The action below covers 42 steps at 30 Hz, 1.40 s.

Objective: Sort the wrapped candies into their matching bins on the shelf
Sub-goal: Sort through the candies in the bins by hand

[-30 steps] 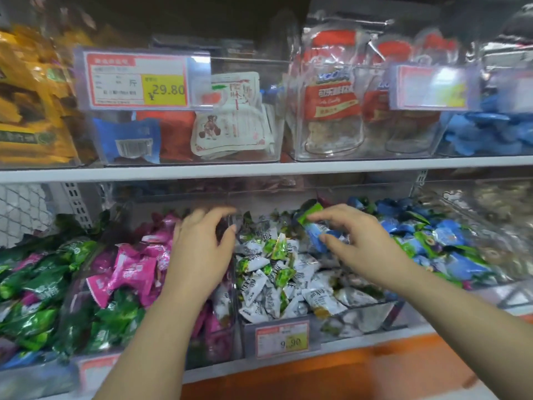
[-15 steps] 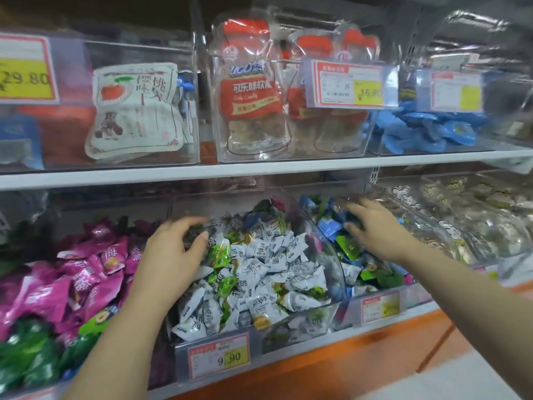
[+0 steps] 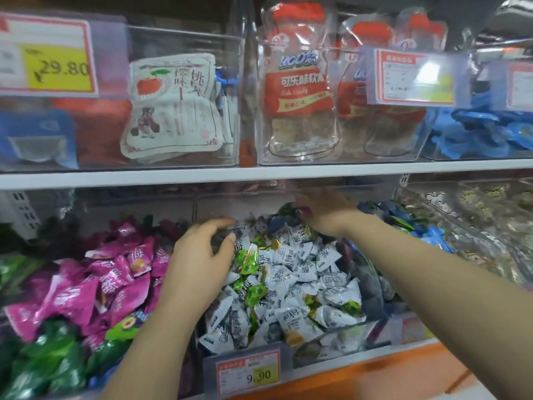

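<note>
White cherry pouch (image 3: 173, 105) sits straight above the left hand (image 3: 199, 269), red cola candy packs (image 3: 297, 82) above the right hand (image 3: 326, 215). 29.80 tag (image 3: 54, 56) way up-left, 9.90 tag (image 3: 248, 373) below both.

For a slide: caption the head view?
Left hand and right hand reach into the clear bin of white-wrapped candies.

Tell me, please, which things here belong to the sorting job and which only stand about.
Job in hand:
left hand, right hand, white candies, pink candies, blue candies, green candies.

Only standing about:
cola candy bags, white pouch, 29.80 price tag, blue packets on the upper shelf.
</note>
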{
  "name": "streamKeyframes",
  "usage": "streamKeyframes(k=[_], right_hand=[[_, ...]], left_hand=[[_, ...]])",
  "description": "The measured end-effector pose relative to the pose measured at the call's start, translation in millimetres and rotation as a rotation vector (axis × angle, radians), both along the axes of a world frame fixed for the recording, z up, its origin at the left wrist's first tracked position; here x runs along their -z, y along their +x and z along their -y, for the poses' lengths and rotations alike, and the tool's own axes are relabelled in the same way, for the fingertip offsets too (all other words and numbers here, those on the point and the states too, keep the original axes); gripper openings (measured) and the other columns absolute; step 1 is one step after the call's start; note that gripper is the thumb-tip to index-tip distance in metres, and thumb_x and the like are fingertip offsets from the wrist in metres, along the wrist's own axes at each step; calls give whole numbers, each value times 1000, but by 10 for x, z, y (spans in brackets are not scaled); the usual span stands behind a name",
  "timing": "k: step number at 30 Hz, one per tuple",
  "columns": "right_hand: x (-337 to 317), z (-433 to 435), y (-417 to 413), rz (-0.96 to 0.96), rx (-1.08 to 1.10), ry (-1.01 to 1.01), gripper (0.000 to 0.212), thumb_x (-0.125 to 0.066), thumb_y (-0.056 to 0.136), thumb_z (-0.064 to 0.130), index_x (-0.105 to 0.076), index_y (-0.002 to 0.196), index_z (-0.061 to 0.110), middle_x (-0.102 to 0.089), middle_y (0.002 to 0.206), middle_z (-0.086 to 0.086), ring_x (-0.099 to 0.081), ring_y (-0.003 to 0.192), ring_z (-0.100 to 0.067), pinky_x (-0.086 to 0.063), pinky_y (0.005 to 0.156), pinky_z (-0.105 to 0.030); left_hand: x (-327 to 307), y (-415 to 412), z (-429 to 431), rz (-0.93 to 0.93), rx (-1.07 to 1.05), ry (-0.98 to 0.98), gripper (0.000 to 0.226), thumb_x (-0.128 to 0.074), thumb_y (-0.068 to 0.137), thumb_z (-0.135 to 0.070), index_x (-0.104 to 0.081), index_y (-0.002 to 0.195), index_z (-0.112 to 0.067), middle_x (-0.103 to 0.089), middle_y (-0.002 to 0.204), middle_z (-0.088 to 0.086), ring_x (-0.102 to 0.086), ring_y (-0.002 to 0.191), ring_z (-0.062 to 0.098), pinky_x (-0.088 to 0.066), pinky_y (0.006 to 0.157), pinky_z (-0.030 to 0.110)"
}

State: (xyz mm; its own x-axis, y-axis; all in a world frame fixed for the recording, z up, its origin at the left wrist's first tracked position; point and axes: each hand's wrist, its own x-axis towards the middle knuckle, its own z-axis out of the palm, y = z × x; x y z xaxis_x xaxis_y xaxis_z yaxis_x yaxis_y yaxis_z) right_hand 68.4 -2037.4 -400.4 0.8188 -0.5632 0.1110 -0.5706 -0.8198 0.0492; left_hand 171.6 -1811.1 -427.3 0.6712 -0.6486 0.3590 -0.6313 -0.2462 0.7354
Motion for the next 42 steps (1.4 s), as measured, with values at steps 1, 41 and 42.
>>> streamKeyframes(k=[1,41,42], right_hand=[[26,61,60,-70,49,0,41,-40,99,28,-41,140,30,-29,153,0,-27,139,-29,-25,114,-44],[125,-140,206,131,37,300,65,-61,89,30,-30,146,20,-31,149,-1,-38,132,-23,-34,104,-31],[137,-117,218,133,45,318,66,-62,88,31,-32,145,21,-33,148,-1,-39,131,-22,-36,102,-30]], left_hand=[[2,5,2,-5,8,-1,29,-52,95,-27,-58,123,-32,-54,114,-9,-43,76,-12,-33,70,17],[-159,146,-326,-191,-2,-267,27,-65,87,-28,-57,112,-35,-66,86,-9,-60,71,-1,-40,56,0],[-154,161,-338,-181,0,-259,27,-65,87,-29,-57,112,-36,-65,86,-13,-59,74,-6,-40,56,0]])
